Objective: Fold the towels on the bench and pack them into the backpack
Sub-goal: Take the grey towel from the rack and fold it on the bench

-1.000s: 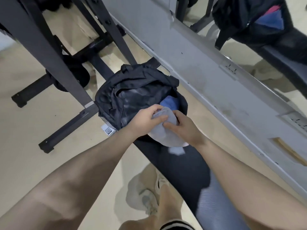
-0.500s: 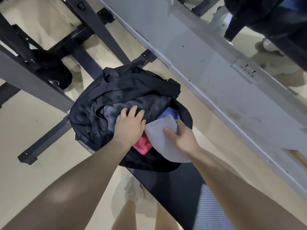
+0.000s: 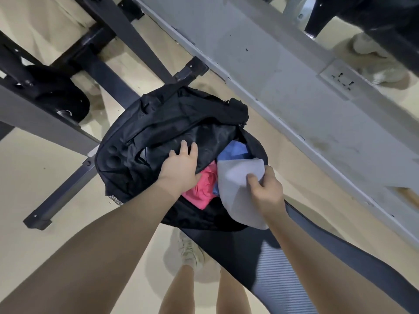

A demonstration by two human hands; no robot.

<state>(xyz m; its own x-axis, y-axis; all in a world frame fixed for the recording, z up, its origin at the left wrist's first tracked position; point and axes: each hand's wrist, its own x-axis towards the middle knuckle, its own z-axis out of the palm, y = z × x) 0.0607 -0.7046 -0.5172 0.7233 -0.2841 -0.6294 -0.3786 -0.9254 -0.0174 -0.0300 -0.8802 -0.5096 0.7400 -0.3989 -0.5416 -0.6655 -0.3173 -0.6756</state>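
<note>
My right hand pinches the grey towel, thumb on top and fingers curled under its near edge, so the grip is closed on the cloth. The towel hangs half in the mouth of the backpack and half over its near rim, above the bench. My left hand lies flat and spread on the bag's black flap, fingers apart, gripping nothing, pressing the flap away from the opening. Inside the bag I see a pink towel just under my left wrist and a blue towel behind the grey one, all three touching. The bag sits on the far end of the bench. A striped grey mat lies on the bench near me. Dark metal frame legs stand on the floor to the left.
</note>
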